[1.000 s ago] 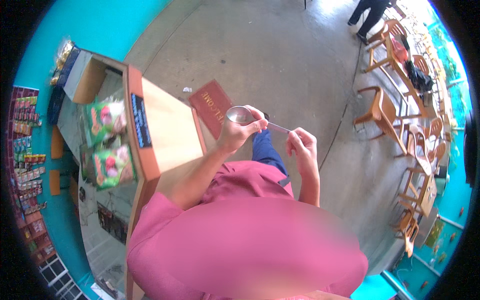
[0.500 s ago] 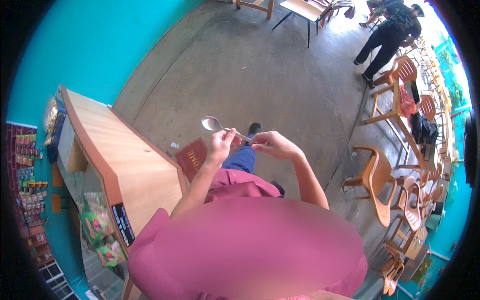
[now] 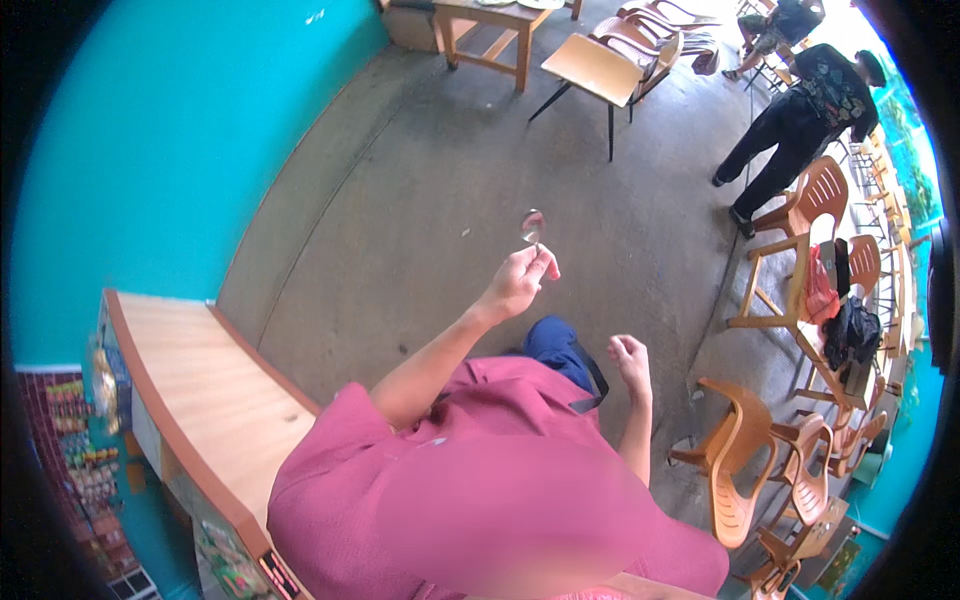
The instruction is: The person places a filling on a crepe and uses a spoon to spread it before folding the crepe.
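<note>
A shiny metal spoon (image 3: 533, 226) stands up from my left hand (image 3: 520, 280), bowl uppermost, with the handle pinched between thumb and fingers. My left arm reaches forward over the floor, away from my body. Lower and to the right, my right hand (image 3: 629, 361) is near my side, its fingers curled in and no object showing in them. The two hands are well apart. Most of the spoon's handle is hidden by my left hand.
A wooden counter (image 3: 205, 380) runs along my left beside the turquoise wall (image 3: 190, 150). Ahead are a chair (image 3: 594, 68) and a wooden table (image 3: 490, 22). Brown plastic chairs (image 3: 738, 465) and a table with bags (image 3: 851, 333) line the right, near a standing person (image 3: 800, 120).
My right hand has let go of the spoon and moved right and back. My left hand has carried the spoon forward and turned it upright. The view has shifted ahead, past the doormat.
</note>
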A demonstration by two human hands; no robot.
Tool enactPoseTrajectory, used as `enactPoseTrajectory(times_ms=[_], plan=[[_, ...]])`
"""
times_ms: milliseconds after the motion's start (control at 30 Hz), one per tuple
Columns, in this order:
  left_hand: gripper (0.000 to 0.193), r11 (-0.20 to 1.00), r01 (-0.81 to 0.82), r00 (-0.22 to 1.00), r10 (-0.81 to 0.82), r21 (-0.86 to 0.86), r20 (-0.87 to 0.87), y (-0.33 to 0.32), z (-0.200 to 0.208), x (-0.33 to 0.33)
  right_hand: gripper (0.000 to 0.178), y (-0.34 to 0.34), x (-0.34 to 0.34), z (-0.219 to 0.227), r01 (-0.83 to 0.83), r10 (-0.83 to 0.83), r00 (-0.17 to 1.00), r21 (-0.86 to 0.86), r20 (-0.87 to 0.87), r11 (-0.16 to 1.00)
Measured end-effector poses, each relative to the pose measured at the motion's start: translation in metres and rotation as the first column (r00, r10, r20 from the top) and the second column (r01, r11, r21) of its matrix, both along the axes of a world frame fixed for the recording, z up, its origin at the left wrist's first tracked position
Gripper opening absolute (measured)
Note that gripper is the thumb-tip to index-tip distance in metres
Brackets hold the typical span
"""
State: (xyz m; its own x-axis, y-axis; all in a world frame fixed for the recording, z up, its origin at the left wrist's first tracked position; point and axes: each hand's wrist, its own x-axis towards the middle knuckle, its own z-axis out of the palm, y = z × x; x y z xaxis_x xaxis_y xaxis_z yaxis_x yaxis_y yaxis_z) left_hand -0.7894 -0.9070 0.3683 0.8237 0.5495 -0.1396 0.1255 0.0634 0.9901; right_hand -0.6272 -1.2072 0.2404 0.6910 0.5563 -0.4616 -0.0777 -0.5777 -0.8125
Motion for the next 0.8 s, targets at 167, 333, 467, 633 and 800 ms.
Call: enactPoseTrajectory(times_ms=[167,333,467,633,800], plan=[[0.039,0.937,-0.069,0.98,0.128,0.343,-0.154,0.112,-0.058,0.089,0.028,0.112,0.107,-0.049,0.003,-0.015,0.984,-0.07,-0.179,0.998],[0.04,0.887,-0.008,0.87,0.234,0.463,-0.434,0.209,-0.073,0.146,0.033,0.292,0.227,-0.058,-0.324,0.323,0.943,-0.007,-0.082,0.946],[0.04,0.882,-0.16,0.843,0.356,0.443,-0.404,0.296,-0.052,0.204,0.032,0.466,0.345,-0.019,-0.542,0.537,0.832,0.002,0.139,0.84],[0.048,0.804,-0.419,0.695,0.583,0.421,-0.421,0.418,-0.075,0.243,0.03,0.662,0.459,0.051,-0.573,0.524,0.788,0.077,0.324,0.816],[0.052,0.826,-0.405,0.537,0.562,0.392,-0.629,0.539,-0.117,0.26,0.026,0.789,0.53,0.033,-0.573,0.506,0.804,0.18,0.312,0.8]])
